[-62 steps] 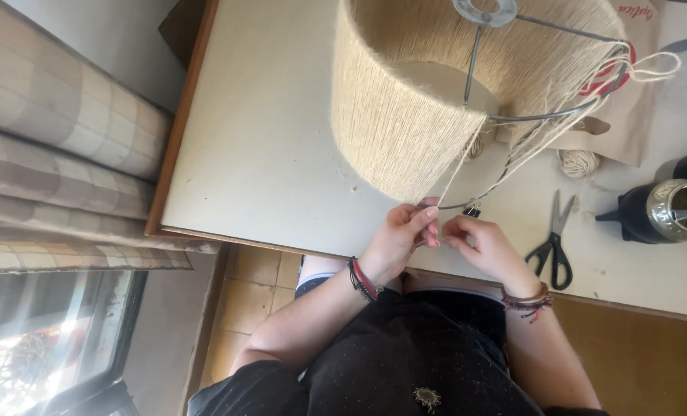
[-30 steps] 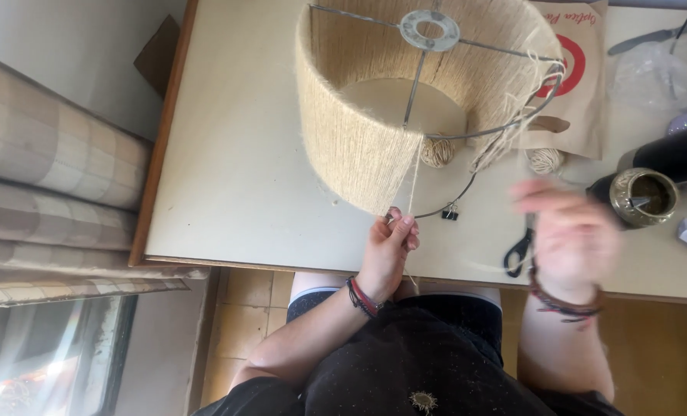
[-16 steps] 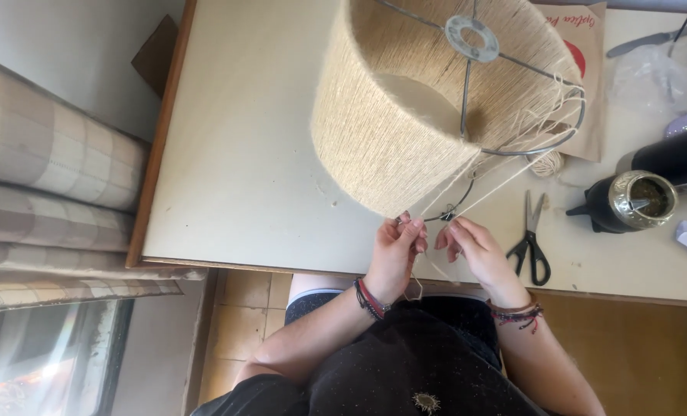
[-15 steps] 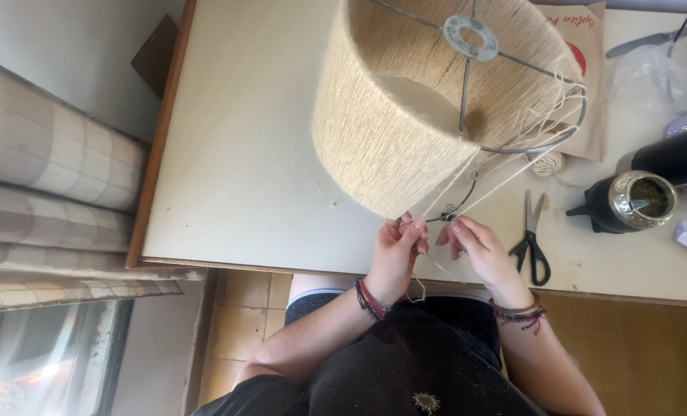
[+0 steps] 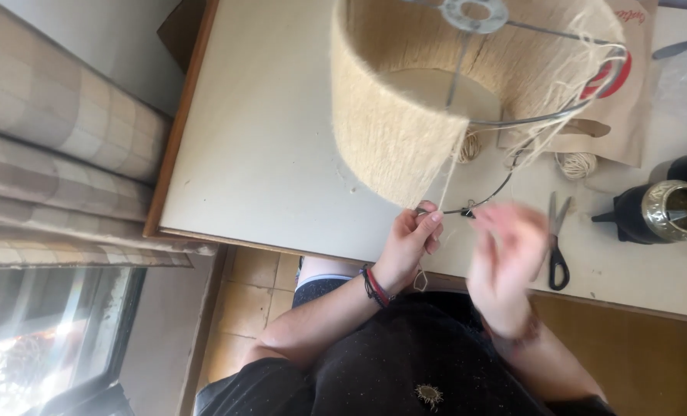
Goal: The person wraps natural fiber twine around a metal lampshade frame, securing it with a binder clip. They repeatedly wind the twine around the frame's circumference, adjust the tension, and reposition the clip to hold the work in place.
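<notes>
- a twine-wrapped lampshade (image 5: 405, 131) stood on the pale table (image 5: 266, 154).
- the left hand (image 5: 413, 239) pinched its twine at the lower wire rim.
- the right hand (image 5: 505, 254), blurred, was apart; grip unclear.
- black scissors (image 5: 557, 246) lay just right.

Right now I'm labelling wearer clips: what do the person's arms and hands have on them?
Both hands are bare, no gloves. The left hand has dark and red cord bracelets at the wrist. The right hand is motion-blurred; a dark band shows faintly at its wrist. Forearms bare; short black sleeves.
</notes>
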